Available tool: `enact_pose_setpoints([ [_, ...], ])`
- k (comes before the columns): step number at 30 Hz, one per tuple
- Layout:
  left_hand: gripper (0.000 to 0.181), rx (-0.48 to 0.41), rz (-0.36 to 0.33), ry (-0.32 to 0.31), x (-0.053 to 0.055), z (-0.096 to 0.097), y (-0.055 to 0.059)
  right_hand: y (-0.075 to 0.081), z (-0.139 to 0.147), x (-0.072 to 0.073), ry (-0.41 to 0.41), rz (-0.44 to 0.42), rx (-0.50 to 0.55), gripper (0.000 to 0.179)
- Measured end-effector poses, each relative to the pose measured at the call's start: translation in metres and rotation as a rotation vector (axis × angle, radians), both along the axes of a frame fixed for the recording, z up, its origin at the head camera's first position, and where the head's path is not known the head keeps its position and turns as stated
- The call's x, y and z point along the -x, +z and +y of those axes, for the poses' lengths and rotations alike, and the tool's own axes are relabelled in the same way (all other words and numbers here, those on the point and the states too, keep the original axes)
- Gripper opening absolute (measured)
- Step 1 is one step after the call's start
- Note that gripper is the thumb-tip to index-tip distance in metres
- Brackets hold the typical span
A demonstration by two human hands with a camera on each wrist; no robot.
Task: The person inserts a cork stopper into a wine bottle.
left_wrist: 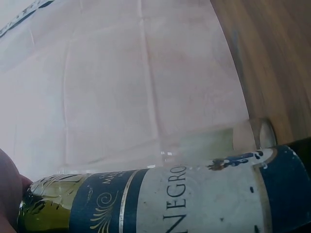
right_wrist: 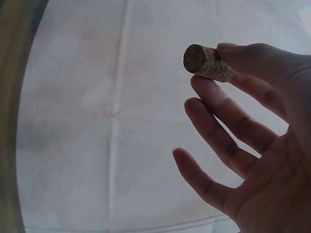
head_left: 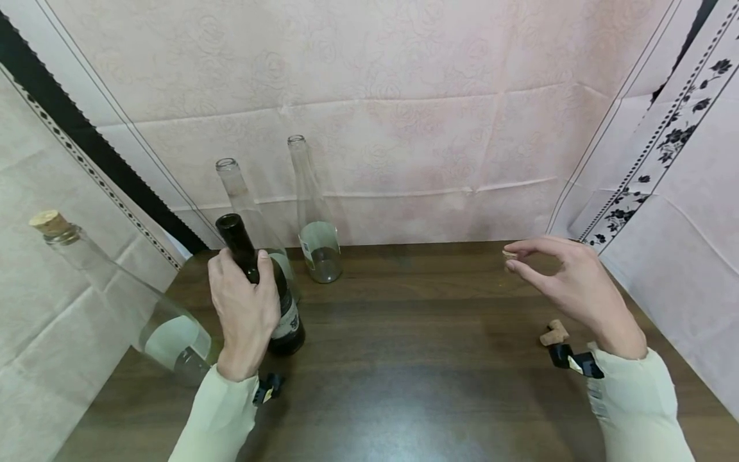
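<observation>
My left hand point(head_left: 245, 308) grips a dark wine bottle point(head_left: 288, 321) around its neck and shoulder; the open mouth shows above the fingers. In the left wrist view the bottle's blue and white label point(left_wrist: 165, 199) faces the camera. Over the table's right side, my right hand point(head_left: 571, 282) pinches a cork point(right_wrist: 209, 62) between thumb and fingertips, the other fingers spread. Below that hand, corks point(head_left: 554, 333) lie on the table by the wrist strap.
A clear bottle point(head_left: 320, 237) without a stopper stands at the back, and another clear bottle point(head_left: 254, 212) stands partly behind the dark one. At the left, a clear bottle point(head_left: 127, 295) carries a cork in its mouth. Cloth walls point(head_left: 404, 128) enclose the wooden table point(head_left: 404, 359).
</observation>
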State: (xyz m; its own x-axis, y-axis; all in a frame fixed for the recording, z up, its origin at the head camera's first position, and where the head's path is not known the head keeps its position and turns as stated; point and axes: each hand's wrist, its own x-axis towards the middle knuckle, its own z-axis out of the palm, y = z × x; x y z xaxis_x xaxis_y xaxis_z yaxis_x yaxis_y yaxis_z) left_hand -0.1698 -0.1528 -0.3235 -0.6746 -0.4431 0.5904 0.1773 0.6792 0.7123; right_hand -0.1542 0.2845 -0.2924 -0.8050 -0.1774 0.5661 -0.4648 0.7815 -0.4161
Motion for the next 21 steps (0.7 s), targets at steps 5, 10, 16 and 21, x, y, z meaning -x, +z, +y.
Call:
enact_pose_setpoints([
  [5, 0.045, 0.021, -0.016, -0.007, -0.004, 0.01, 0.0, 0.008, -0.015, -0.005, 0.041, 0.09, -0.004, 0.025],
  [10, 0.039, 0.046, -0.015, -0.027, -0.008, 0.021, 0.0, 0.018, -0.028, -0.011, 0.086, 0.151, 0.011, 0.031],
  [16, 0.039, 0.08, 0.008, -0.084, -0.012, 0.034, -0.001, 0.029, -0.044, -0.018, 0.126, 0.171, 0.067, 0.032],
  [21, 0.033, 0.091, 0.045, -0.145, -0.016, 0.048, -0.003, 0.036, -0.056, -0.02, 0.187, 0.222, 0.1, 0.034],
])
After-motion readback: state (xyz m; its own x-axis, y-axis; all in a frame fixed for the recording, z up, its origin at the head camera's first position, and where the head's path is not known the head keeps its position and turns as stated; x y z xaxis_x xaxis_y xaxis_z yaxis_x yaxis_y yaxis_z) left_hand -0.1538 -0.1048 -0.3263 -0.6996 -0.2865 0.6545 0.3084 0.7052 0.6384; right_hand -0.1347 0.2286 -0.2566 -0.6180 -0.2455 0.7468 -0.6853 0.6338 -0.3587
